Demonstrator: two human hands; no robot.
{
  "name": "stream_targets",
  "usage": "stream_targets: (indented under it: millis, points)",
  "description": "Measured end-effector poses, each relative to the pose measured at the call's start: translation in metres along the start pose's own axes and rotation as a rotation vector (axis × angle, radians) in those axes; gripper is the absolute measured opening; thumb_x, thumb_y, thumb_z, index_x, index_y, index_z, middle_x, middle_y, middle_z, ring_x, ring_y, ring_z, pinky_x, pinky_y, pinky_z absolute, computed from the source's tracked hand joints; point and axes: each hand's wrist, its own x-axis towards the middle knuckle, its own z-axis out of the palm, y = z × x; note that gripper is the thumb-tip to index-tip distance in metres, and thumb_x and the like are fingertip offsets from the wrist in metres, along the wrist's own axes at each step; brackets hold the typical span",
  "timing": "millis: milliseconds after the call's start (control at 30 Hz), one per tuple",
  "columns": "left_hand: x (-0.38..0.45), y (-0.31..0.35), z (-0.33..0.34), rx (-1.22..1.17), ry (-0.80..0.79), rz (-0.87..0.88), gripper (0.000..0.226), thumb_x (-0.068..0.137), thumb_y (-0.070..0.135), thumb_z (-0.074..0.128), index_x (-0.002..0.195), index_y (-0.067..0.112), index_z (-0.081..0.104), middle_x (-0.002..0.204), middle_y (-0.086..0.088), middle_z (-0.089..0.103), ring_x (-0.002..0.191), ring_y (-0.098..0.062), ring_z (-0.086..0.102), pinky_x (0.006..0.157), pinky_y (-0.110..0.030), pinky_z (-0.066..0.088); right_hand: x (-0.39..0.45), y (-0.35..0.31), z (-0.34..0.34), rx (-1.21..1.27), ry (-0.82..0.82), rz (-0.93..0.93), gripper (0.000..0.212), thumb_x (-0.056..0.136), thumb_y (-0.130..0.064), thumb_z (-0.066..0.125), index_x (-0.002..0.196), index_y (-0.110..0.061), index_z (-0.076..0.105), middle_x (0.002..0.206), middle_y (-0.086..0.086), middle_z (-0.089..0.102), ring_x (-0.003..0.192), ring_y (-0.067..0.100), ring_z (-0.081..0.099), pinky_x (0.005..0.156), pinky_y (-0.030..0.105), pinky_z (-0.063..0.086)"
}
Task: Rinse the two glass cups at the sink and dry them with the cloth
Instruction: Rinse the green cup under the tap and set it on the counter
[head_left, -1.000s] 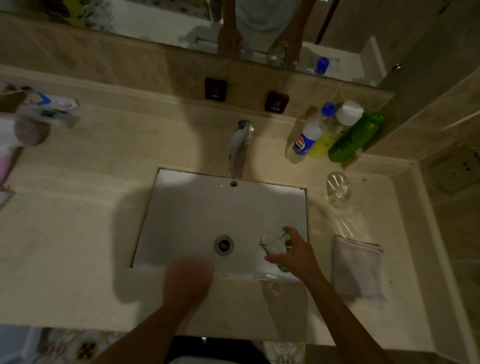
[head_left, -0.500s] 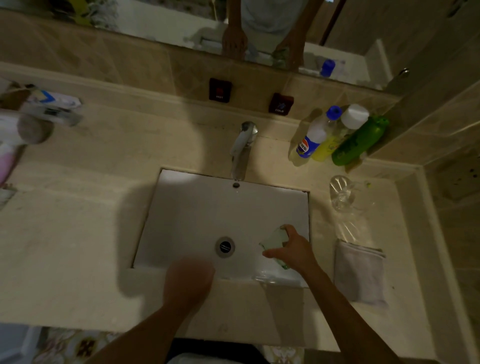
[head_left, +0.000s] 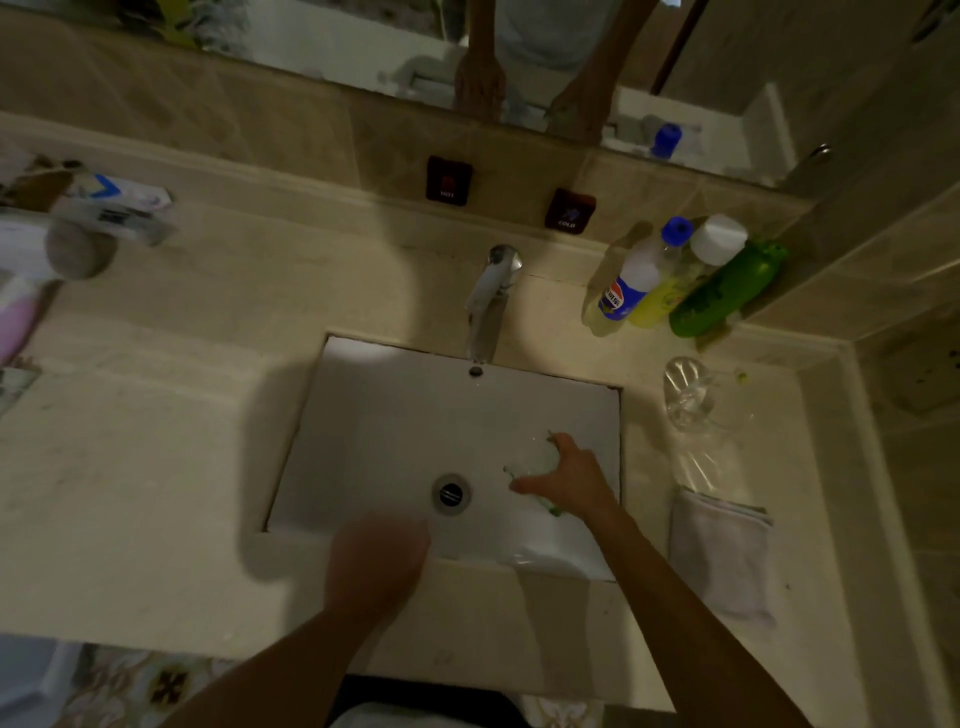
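- Right hand (head_left: 574, 480) wraps a clear, green-tinted glass cup (head_left: 535, 467) from above, fingers curled round its wall; cup sits low in the white rectangular sink basin (head_left: 395, 431), right of the round metal drain (head_left: 451, 493).
- Change over the last second: the cup has gone from held up with its mouth plain to tipped and lowered toward the basin floor; its outline is now faint and partly hidden by the hand.
- Left hand (head_left: 376, 564) is blurred at the front edge of the basin, holding nothing that I can see; how far open, cannot tell. Position much as a second ago.
- Chrome tap (head_left: 491, 301) at the back edge: no stream visible.
- Second clear glass cup (head_left: 688, 392) lies on the beige stone surface (head_left: 130, 467) near its right edge, behind the folded pale cloth (head_left: 719, 556). Neither has moved.
- Judgement: tipping reads as emptying rinse water from the first cup; drying it and the whole second cup remain. Roughly early in the task.
- Risk: wet glass held from above could slip against the porcelain.
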Motion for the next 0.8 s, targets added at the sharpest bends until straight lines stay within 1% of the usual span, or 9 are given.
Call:
stream_targets:
  millis: [100,233,267,333,433,533,633,700,800]
  points:
    - [-0.001,0.002,-0.007,-0.032,0.0,-0.006,0.05,0.089,0.046,0.035,0.066,0.018,0.07,0.061,-0.003,0.068,0.065,-0.028,0.065,0.062,-0.034,0.048,-0.002,0.002,0.01,-0.111,-0.095,0.056,0.112,0.057,-0.043,0.095,0.149,-0.015,0.037,0.14,0.015,0.048,0.122,0.029,0.055,0.097,0.039,0.054]
    - [-0.002,0.002,-0.009,0.028,0.009,0.082,0.053,0.088,0.042,0.028,0.08,0.019,0.076,0.067,-0.007,0.07,0.069,-0.03,0.067,0.062,-0.035,0.046,-0.004,-0.004,0.012,0.003,0.033,0.018,0.109,0.053,-0.047,0.094,0.144,-0.02,0.041,0.13,0.014,0.05,0.107,0.027,0.059,0.067,0.032,0.06]
    - [-0.001,0.002,-0.01,0.027,0.011,0.078,0.053,0.087,0.043,0.029,0.079,0.019,0.076,0.067,-0.006,0.071,0.07,-0.03,0.067,0.062,-0.035,0.046,-0.005,-0.005,0.011,0.023,0.074,0.002,0.109,0.052,-0.048,0.093,0.144,-0.021,0.041,0.129,0.013,0.049,0.104,0.026,0.059,0.067,0.034,0.061]
    - [0.0,0.002,-0.011,0.018,-0.001,0.04,0.05,0.087,0.045,0.033,0.071,0.019,0.073,0.062,-0.004,0.069,0.067,-0.029,0.066,0.06,-0.033,0.045,-0.009,-0.005,0.01,-0.022,0.057,0.0,0.108,0.055,-0.047,0.093,0.145,-0.021,0.039,0.13,0.013,0.045,0.103,0.025,0.057,0.071,0.035,0.06]
    - [0.0,0.002,-0.005,0.012,-0.011,0.01,0.044,0.086,0.045,0.04,0.062,0.02,0.067,0.056,-0.003,0.064,0.059,-0.028,0.063,0.056,-0.031,0.044,-0.014,0.002,0.011,-0.134,-0.062,0.043,0.108,0.056,-0.043,0.094,0.145,-0.017,0.04,0.135,0.015,0.044,0.114,0.028,0.056,0.076,0.029,0.055]
    - [0.002,-0.002,0.004,0.013,-0.007,-0.006,0.042,0.086,0.046,0.044,0.06,0.021,0.064,0.055,-0.002,0.062,0.059,-0.027,0.062,0.057,-0.031,0.043,-0.016,0.009,0.013,-0.042,0.019,0.028,0.106,0.055,-0.046,0.093,0.144,-0.02,0.042,0.129,0.012,0.044,0.109,0.028,0.058,0.069,0.03,0.057]
    - [0.002,-0.001,0.01,0.01,0.026,-0.013,0.042,0.086,0.045,0.045,0.058,0.02,0.063,0.055,-0.003,0.062,0.058,-0.028,0.061,0.056,-0.032,0.043,-0.017,0.008,0.009,-0.079,0.005,0.023,0.108,0.056,-0.047,0.093,0.145,-0.019,0.04,0.131,0.013,0.044,0.113,0.029,0.058,0.085,0.037,0.058]
    - [0.001,-0.001,0.01,0.017,0.027,-0.015,0.042,0.086,0.046,0.044,0.058,0.021,0.063,0.056,-0.002,0.063,0.059,-0.027,0.061,0.056,-0.032,0.043,-0.019,0.006,0.006,-0.143,-0.045,0.029,0.109,0.056,-0.047,0.093,0.146,-0.018,0.039,0.135,0.014,0.044,0.117,0.03,0.057,0.087,0.038,0.057]
    - [0.001,-0.002,0.009,0.029,0.01,0.002,0.042,0.086,0.047,0.042,0.061,0.023,0.066,0.057,-0.001,0.064,0.06,-0.026,0.063,0.056,-0.031,0.043,-0.019,0.002,0.006,-0.093,0.021,0.006,0.111,0.057,-0.05,0.092,0.148,-0.022,0.036,0.135,0.014,0.041,0.118,0.031,0.055,0.089,0.042,0.057]
